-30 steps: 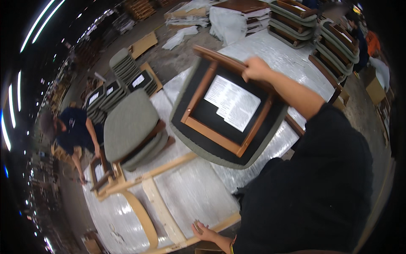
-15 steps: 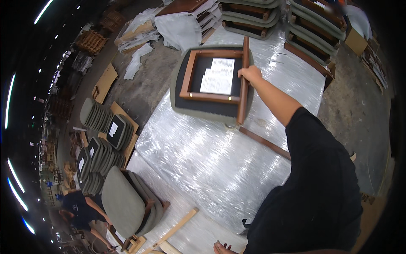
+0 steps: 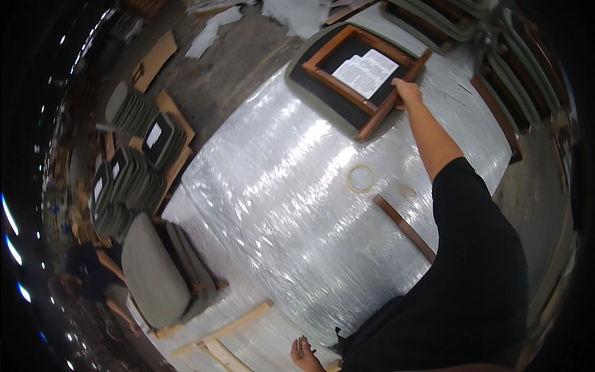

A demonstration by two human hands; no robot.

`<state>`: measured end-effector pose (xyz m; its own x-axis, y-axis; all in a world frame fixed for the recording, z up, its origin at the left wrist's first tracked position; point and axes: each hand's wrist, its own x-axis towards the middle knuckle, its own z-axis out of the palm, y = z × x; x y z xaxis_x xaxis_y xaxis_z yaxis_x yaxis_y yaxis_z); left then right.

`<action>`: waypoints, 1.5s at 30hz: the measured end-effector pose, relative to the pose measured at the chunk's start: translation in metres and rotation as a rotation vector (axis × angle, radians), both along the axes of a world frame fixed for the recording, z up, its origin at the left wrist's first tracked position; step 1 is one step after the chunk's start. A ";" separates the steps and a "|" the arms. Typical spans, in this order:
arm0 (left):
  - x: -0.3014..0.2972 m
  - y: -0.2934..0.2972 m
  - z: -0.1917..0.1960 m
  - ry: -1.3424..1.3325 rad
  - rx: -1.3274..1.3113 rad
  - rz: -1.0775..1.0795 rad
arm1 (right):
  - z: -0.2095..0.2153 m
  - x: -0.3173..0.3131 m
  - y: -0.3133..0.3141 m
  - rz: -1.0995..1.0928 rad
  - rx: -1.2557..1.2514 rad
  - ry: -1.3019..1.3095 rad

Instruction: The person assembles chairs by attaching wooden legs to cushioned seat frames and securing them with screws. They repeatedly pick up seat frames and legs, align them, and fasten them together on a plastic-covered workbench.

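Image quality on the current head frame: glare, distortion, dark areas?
Head view: bright, streaky glare on the plastic wrap; fisheye bowing, corners black; left background dim, with blown-out lamps; held seat fairly clear, but its white paper unreadable.

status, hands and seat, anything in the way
Right hand gripping upturned seat by wooden rail. Left hand away from it. Stacked seats close beyond, possibly in the way.

Right arm [image 3: 437, 139] stretched forward, right hand [image 3: 407, 94] closed in grip; left hand [image 3: 304, 356] low, half-curled
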<state>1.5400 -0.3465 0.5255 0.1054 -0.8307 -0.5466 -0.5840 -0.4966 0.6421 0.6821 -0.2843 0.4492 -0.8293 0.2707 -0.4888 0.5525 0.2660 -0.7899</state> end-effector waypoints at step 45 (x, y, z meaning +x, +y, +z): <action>0.169 -0.053 -0.169 -0.501 -0.763 -0.069 | 0.090 0.664 -0.597 1.276 -1.021 -0.563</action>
<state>1.7095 -0.3999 0.3566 0.1190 -0.9612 0.2490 -0.8952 0.0046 0.4456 1.3459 -0.8809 0.5393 0.0618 -0.9477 -0.3132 0.6543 0.2755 -0.7043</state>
